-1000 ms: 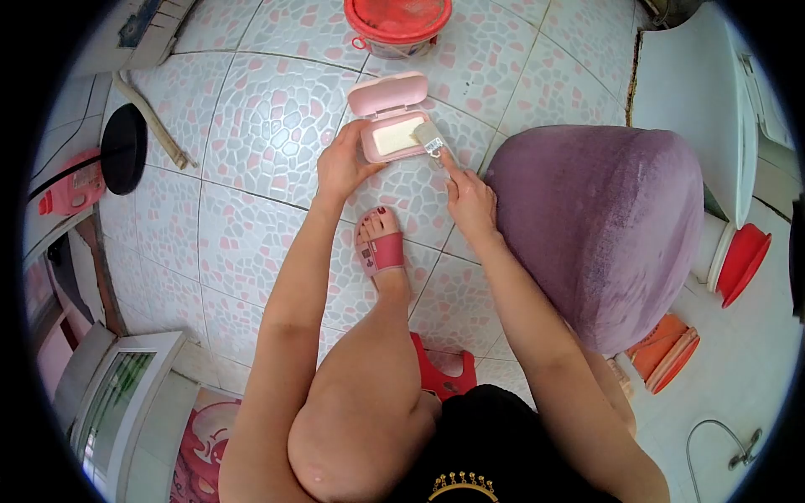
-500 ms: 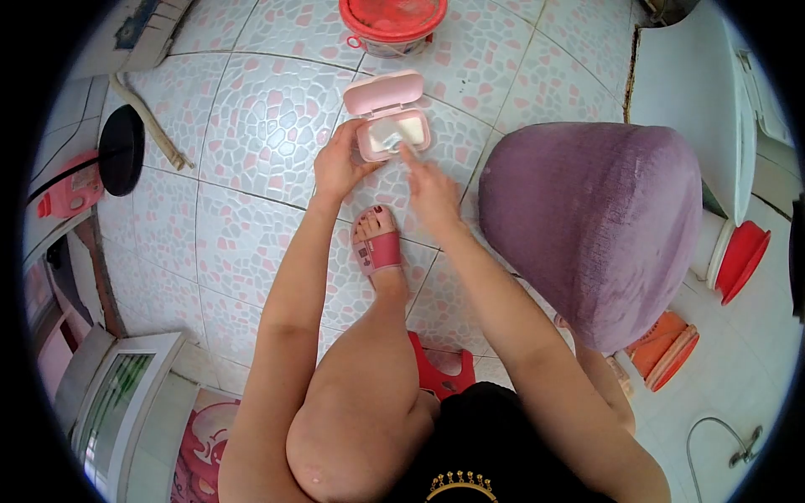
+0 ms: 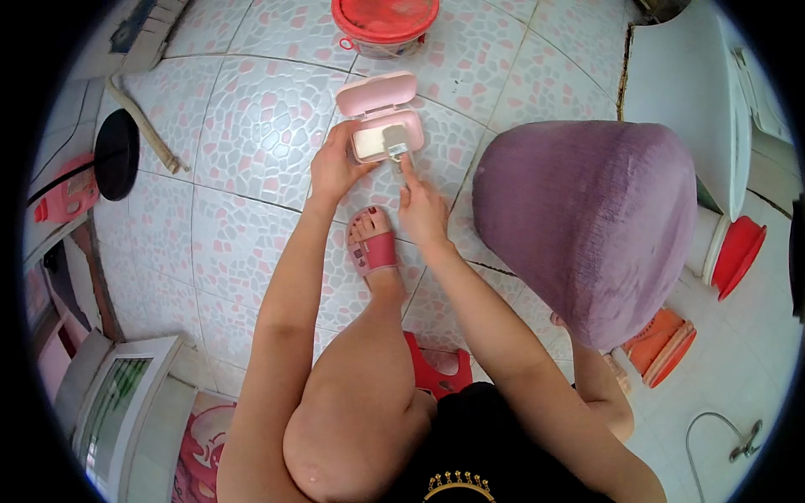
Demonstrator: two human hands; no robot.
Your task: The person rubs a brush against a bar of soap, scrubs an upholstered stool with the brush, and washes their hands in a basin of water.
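Note:
On the tiled floor lies a pink soap box [image 3: 416, 124] with its hinged lid [image 3: 376, 95] tipped back. A white block that looks like soap [image 3: 367, 142] fills its tray. My left hand [image 3: 334, 166] grips the box at its left and near side, fingers curled round the edge. A small flat brush [image 3: 395, 137] with a grey head and shiny metal band is pinched in my right hand [image 3: 426, 210], index finger stretched along it. Its head lies over the right part of the white block. Most of the handle is hidden by my fingers.
Beyond the box stands a bucket with a red lid [image 3: 386, 20]. A large purple cushioned seat [image 3: 579, 218] is close on my right. My foot in a pink slipper [image 3: 376, 251] rests just below the box. A black round base [image 3: 116, 154] stands at left.
The brush head was blurred over the middle of the white block and is now at its right side. My right hand has drawn slightly back toward me. My left hand keeps its hold.

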